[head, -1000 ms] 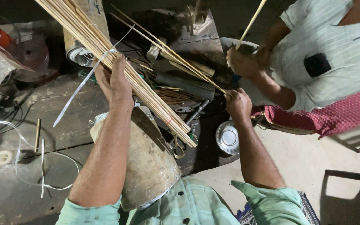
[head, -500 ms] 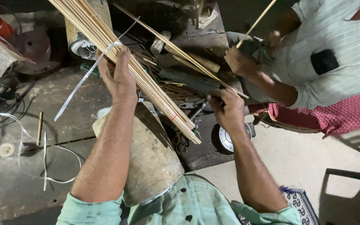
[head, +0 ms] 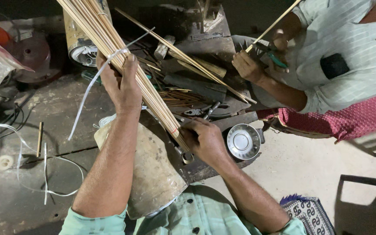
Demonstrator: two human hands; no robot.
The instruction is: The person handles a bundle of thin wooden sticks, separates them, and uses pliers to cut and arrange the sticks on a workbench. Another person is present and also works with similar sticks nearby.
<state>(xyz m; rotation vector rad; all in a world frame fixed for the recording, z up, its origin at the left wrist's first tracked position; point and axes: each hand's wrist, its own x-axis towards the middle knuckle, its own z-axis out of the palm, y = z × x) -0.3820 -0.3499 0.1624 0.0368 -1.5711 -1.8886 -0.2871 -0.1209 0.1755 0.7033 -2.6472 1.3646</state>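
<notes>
Gripped mid-length by the left hand point(head: 122, 87) and pinched at its lower end by the right hand point(head: 203, 138), the bundle of thin bamboo sticks point(head: 122, 61) slants over the cluttered workbench point(head: 57, 104) (white strap point(head: 88, 93) dangling), seemingly being evened up, which calls for steady tapping.

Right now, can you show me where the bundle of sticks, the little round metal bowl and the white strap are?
Bundle of sticks point(head: 109, 41): head view, the middle of the bundle above the left hand.
Metal bowl point(head: 243, 142): head view, its flat centre.
White strap point(head: 85, 100): head view, the loose hanging stretch.
</notes>
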